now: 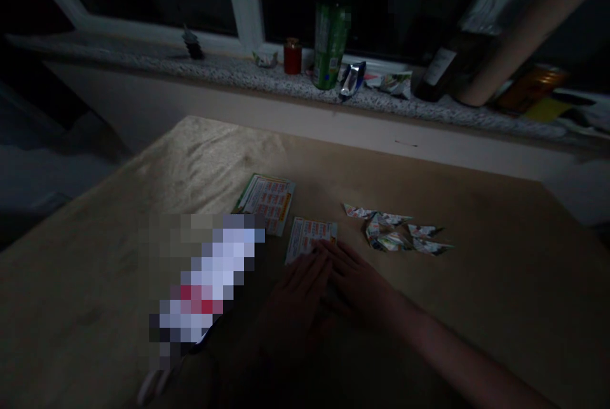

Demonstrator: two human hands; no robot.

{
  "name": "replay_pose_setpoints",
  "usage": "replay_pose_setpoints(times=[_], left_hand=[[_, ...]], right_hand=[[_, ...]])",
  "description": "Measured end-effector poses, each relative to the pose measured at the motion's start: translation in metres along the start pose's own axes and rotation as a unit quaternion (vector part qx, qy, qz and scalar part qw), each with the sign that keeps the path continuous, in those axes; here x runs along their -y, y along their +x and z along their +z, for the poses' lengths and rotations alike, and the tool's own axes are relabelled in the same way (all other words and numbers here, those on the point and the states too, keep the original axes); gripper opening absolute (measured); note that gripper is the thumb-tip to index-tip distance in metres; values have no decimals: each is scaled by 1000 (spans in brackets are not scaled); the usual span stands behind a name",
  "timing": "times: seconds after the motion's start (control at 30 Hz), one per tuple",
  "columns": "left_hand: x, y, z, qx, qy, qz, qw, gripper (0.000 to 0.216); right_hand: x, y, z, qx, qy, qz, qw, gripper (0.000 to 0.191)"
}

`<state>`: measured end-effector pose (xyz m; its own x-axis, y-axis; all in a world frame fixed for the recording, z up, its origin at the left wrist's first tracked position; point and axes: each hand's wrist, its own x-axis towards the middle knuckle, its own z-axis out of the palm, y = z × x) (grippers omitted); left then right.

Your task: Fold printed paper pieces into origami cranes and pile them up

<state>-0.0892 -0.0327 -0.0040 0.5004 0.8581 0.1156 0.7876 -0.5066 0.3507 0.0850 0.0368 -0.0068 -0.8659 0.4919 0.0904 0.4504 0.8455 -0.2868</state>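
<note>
In the dim head view, a printed paper slip (305,235) lies on the cloth-covered table. My left hand (298,291) rests at its lower edge, fingers stretched out and lying flat. My right hand (355,279) comes in from the right, its fingers also extended over the slip's lower right corner. The fingertips of both hands meet, and they hide the slip's near part. Just beyond to the left lies a stack of similar printed slips (271,199). Several folded paper pieces (388,241) with pointed ends lie to the right of my right hand.
A lit, pixelated device screen (214,275) is left of my hands, with a pale cable (152,383) below it. On the stone windowsill (229,72) stand a green bottle (328,40), a red jar (292,56), a dark bottle (436,72), an orange can (531,88) and crumpled wrappers.
</note>
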Motion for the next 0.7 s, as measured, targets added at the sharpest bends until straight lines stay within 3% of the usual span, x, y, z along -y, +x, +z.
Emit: replay_pose_setpoints(times=[0.4, 0.7], left_hand=[[-15, -1, 4, 34, 63, 65, 995, 70], [-31, 16, 7, 103, 69, 135, 983, 70]], right_hand=[[11, -62, -6, 25, 22, 33, 999, 66], [14, -102, -15, 47, 57, 71, 995, 68]])
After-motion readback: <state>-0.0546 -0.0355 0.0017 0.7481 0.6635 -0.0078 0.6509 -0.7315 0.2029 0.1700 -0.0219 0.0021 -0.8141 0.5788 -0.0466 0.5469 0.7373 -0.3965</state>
